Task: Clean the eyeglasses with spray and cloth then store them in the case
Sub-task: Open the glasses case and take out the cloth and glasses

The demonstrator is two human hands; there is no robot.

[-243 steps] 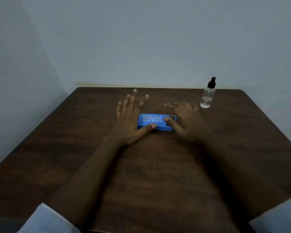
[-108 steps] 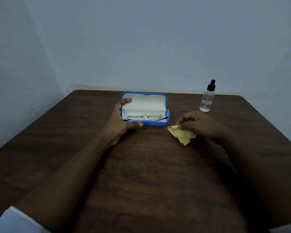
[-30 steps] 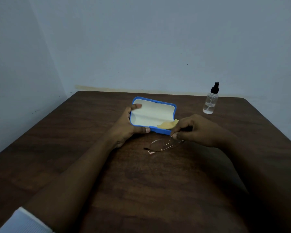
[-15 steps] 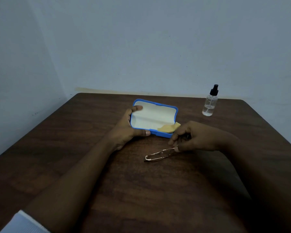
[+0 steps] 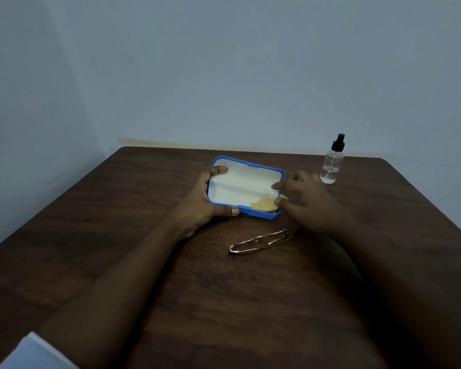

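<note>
The blue eyeglass case (image 5: 261, 214) lies open on the table with its white lining showing. My left hand (image 5: 201, 202) grips its left end, fingers over the rim and thumb on the front wall. A yellow cloth (image 5: 264, 204) lies in the case's right corner. My right hand (image 5: 302, 197) hovers at that end with fingers spread, its thumb tip touching the cloth. The folded gold-rimmed eyeglasses (image 5: 261, 242) lie on the table in front of the case, free of both hands. The clear spray bottle (image 5: 332, 162) with a black top stands upright at the back right.
The dark wooden table (image 5: 117, 235) sits in a corner, with pale walls close behind and to the left. Its right edge runs diagonally at the right.
My right hand has let go of the eyeglasses, which now lie on the table, and has moved up to the cloth at the case's right end. My left hand still holds the case.
</note>
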